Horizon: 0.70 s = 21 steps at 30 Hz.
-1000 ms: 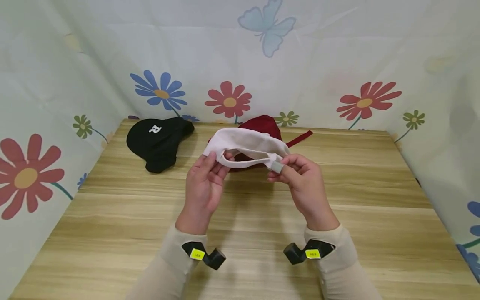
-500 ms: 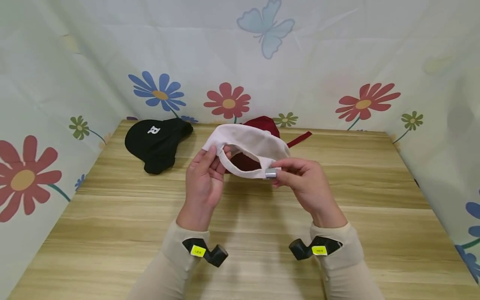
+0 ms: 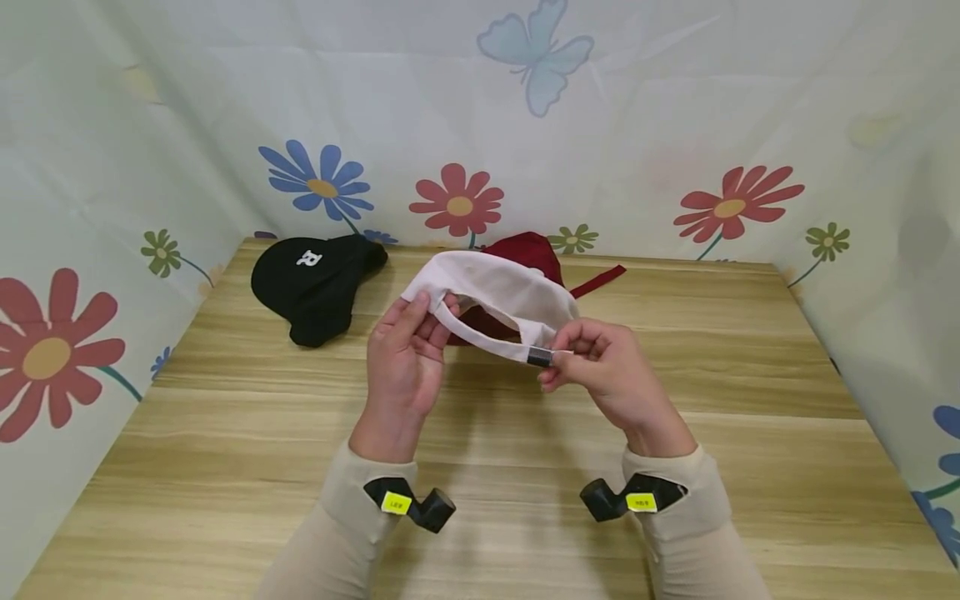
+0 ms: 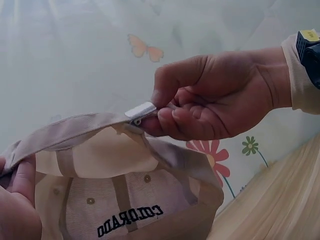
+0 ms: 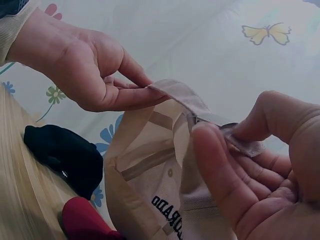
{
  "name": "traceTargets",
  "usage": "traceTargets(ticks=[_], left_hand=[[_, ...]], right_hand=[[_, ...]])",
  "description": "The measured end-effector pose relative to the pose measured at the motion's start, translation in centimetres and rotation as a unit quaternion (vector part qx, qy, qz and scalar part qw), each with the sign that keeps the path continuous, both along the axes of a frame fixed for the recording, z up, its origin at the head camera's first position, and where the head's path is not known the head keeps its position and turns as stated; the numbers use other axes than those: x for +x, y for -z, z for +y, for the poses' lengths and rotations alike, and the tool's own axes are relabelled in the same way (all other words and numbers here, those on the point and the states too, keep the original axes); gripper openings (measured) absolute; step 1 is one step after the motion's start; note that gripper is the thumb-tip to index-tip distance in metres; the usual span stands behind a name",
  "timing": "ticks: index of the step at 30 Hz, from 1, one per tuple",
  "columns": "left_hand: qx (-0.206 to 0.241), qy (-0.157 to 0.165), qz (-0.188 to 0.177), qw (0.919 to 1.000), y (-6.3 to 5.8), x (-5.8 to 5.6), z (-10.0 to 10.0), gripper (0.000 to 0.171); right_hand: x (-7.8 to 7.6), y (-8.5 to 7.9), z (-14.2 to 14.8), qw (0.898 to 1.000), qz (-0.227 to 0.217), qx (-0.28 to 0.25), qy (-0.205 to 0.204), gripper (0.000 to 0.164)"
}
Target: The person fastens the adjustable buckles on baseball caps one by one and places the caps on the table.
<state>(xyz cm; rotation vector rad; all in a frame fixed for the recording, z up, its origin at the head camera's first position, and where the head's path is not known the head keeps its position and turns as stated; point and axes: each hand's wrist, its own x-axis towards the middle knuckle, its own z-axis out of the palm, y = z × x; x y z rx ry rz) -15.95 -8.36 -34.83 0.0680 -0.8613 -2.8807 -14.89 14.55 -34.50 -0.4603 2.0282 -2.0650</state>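
A pale pinkish-white baseball cap is held up by both hands, its back opening turned toward me. My left hand pinches the band at the left end of the opening, thumb in front. My right hand pinches the back strap at its other end, right beside the metal buckle. In the left wrist view the buckle shows silver at the right thumb tip. Dark stitched lettering reading COLORADO in reverse shows inside the crown. In the right wrist view a short strap tail lies between right thumb and fingers.
A dark red cap lies behind the white one, partly hidden, its strap stretching right. At the back left rests a black cap with a white R. The wooden table meets a flower-printed cloth backdrop.
My right hand has moved slightly right and down, pulling the strap's buckle end lower. The buckle has tilted and now looks dark in the head view. The left hand has barely moved.
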Motion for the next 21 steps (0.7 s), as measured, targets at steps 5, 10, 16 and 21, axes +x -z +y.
traceTargets(ticks=[5, 10, 16, 21], left_hand=[[-0.004, -0.001, -0.002, 1.0, 0.02, 0.17, -0.12, 0.019], [-0.008, -0.002, -0.003, 1.0, 0.04, 0.27, -0.07, 0.018], [-0.015, -0.009, -0.001, 0.9999, -0.06, 0.33, 0.18, 0.017], [-0.019, -0.01, -0.002, 0.9998, -0.14, 0.45, 0.49, 0.017]], right_hand=[[0.07, 0.13, 0.03, 0.999, 0.001, -0.04, -0.004, 0.007], [-0.17, 0.34, 0.14, 0.997, -0.002, -0.078, -0.02, 0.016], [-0.33, 0.53, -0.06, 0.998, -0.019, -0.051, -0.027, 0.011], [-0.22, 0.59, -0.32, 0.999, -0.013, 0.02, -0.023, 0.012]])
